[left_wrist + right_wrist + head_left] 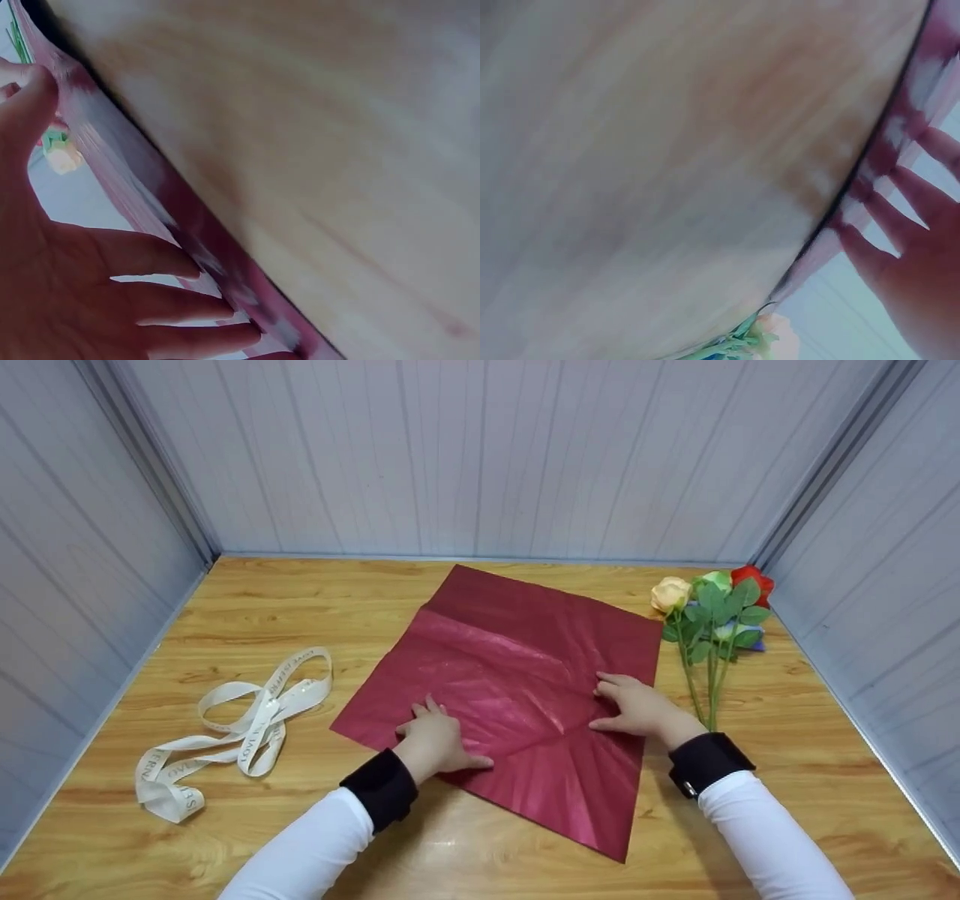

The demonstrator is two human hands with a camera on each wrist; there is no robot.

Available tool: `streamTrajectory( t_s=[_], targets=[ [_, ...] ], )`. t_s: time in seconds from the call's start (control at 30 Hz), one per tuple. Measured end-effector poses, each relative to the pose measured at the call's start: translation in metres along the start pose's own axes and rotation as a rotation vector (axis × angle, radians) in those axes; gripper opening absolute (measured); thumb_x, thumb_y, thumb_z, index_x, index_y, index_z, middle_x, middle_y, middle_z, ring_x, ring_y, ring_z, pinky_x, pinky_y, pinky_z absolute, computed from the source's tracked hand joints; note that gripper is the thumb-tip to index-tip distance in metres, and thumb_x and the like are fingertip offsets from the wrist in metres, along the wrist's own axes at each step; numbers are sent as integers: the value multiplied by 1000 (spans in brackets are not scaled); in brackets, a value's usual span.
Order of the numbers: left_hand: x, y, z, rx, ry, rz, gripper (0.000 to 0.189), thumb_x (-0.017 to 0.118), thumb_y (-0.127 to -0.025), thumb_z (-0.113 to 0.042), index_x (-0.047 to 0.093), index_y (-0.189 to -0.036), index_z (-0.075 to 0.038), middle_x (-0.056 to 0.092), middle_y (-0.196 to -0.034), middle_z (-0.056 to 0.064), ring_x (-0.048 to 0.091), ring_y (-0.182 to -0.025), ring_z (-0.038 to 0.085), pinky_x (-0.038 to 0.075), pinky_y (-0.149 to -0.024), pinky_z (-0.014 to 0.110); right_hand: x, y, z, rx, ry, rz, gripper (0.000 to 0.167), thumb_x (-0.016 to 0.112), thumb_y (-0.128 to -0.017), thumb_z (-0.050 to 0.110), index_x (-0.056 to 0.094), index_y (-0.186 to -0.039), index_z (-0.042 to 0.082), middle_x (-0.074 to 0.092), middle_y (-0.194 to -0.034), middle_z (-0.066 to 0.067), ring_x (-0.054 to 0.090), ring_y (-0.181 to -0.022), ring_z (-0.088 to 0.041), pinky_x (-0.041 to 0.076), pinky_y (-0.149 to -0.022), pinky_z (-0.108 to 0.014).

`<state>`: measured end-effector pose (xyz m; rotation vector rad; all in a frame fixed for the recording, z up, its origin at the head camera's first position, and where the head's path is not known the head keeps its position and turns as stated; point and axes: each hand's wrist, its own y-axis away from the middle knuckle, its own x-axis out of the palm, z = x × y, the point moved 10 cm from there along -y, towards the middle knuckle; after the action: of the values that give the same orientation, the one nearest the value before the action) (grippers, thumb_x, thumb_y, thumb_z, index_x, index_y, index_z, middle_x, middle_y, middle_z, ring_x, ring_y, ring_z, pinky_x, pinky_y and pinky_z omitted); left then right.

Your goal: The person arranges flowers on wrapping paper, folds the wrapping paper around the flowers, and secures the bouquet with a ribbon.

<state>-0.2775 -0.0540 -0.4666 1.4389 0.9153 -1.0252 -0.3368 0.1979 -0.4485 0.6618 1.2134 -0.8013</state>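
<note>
A dark red sheet of wrapping paper, creased and glossy, lies at an angle on the wooden table. My left hand rests on its near left part, fingers spread and thumb pointing right. On the sheet's right side, my right hand touches the paper with its fingers extended. The left wrist view shows the left hand with straight fingers meeting the paper. In the right wrist view, fingertips of the right hand touch the sheet close to its edge.
Artificial roses in peach, green, red and blue lie right of the paper, stems toward me. A white printed ribbon lies loosely looped on the left. Pale panel walls enclose the table at the back and both sides.
</note>
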Motion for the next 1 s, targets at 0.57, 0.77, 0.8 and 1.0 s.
streamTrajectory(
  t_s=[0.57, 0.77, 0.8, 1.0],
  targets=[
    [-2, -13, 20, 17, 133, 75, 122, 73, -66, -65, 18, -147, 8, 9, -155, 28, 11, -141, 49, 33, -93, 72, 0, 1, 11, -14, 71, 19, 78, 70, -78, 51, 51, -135, 2, 50, -126, -23, 45, -111, -40, 42, -93, -49],
    [-1, -15, 22, 29, 186, 87, 121, 76, -66, -61, 17, -148, 5, 7, -156, 26, 8, -142, 47, 28, -96, 73, 2, 1, 14, 5, 26, 54, 79, 76, -75, 46, 53, -132, -4, 43, -134, -26, 40, -118, -43, 41, -96, -49],
    [-1, -15, 23, 31, 192, 87, 121, 76, -66, -61, 17, -148, 5, 7, -156, 26, 8, -142, 46, 26, -97, 73, 3, 1, 15, 11, 13, 68, 79, 77, -74, 45, 52, -132, -5, 40, -138, -27, 38, -122, -45, 39, -99, -50],
    [-2, -16, 27, 58, 235, 83, 119, 77, -67, -58, 16, -149, 4, 5, -156, 26, 5, -143, 46, 20, -99, 74, 9, 2, 20, 38, 17, 165, 84, 74, -77, 47, 47, -135, -7, 33, -147, -28, 30, -134, -48, 30, -107, -54]
  ],
)
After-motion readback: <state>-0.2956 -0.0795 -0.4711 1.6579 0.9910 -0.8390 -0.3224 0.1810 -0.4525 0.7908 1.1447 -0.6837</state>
